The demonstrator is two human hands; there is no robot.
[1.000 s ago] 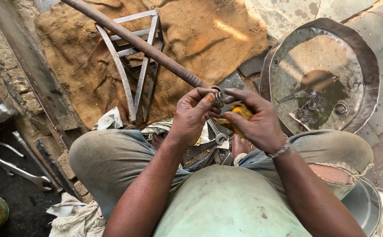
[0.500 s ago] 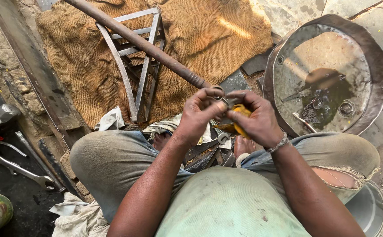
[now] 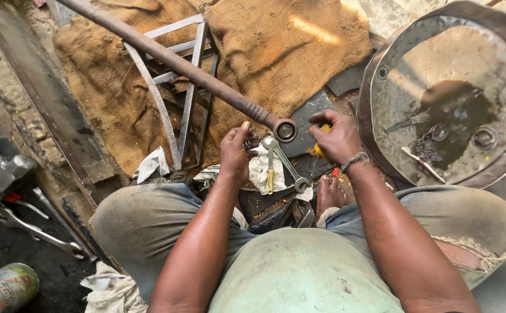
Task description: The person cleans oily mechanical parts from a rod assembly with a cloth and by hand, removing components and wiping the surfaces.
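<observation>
Burlap sacking (image 3: 253,52) covers the ground in the upper half of the frame, with a welded steel frame (image 3: 177,87) lying on it. A rusty steel rod (image 3: 171,58) runs diagonally from the upper left and ends in a round eye (image 3: 285,130) at frame centre.

Both hands have lowered and parted since a second ago, when they met over a small ring at the rod end. The left hand (image 3: 236,152) is now curled shut just left of the eye; what it pinches cannot be told. The right hand (image 3: 335,136) is closed on a yellow rag (image 3: 318,149) just right of the eye. The eye now stands exposed between them.

Below lie a spanner (image 3: 290,171) and a yellow-handled tool (image 3: 270,171) on a white cloth (image 3: 258,171). A round metal pan (image 3: 380,133) holding dark oil (image 3: 456,113) occupies the upper right.
</observation>
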